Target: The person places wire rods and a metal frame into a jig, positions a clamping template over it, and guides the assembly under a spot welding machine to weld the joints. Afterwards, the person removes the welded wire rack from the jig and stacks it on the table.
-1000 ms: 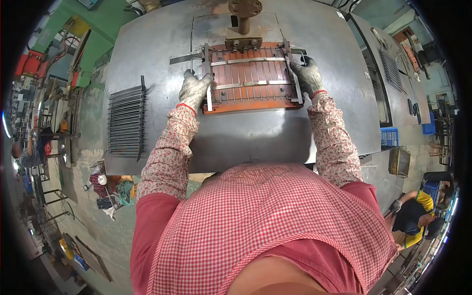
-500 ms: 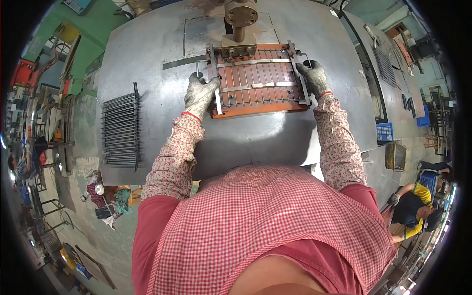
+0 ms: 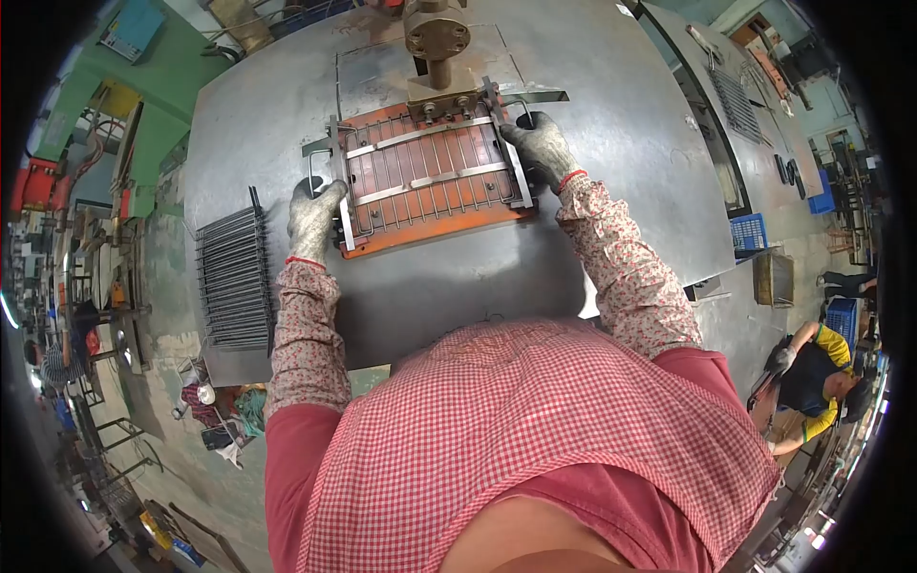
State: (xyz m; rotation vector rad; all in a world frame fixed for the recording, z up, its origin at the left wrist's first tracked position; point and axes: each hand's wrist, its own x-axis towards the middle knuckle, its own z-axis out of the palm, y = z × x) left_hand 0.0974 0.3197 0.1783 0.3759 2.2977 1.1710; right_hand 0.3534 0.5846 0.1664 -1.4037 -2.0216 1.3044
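Note:
An orange-red fixture plate (image 3: 439, 225) lies tilted on the grey metal table (image 3: 458, 286), carrying a grid of thin metal rods under two flat crossbars. My left hand (image 3: 314, 218), in a grey glove, grips the fixture's left side by its bent handle. At the right side, my gloved right hand (image 3: 542, 151) is closed round the other handle. Over the fixture's far edge stands a brass-coloured machine head (image 3: 443, 94), which covers part of the rods there.
A stack of dark wire racks (image 3: 232, 277) lies at the table's left. Green machinery (image 3: 143, 86) stands at the far left. On the right are a second bench (image 3: 755, 124), a blue crate (image 3: 748, 232) and a seated person (image 3: 812, 382).
The fixture has shifted left in view and turned, its right side now farther away than its left. Both hands have moved with it and keep their hold.

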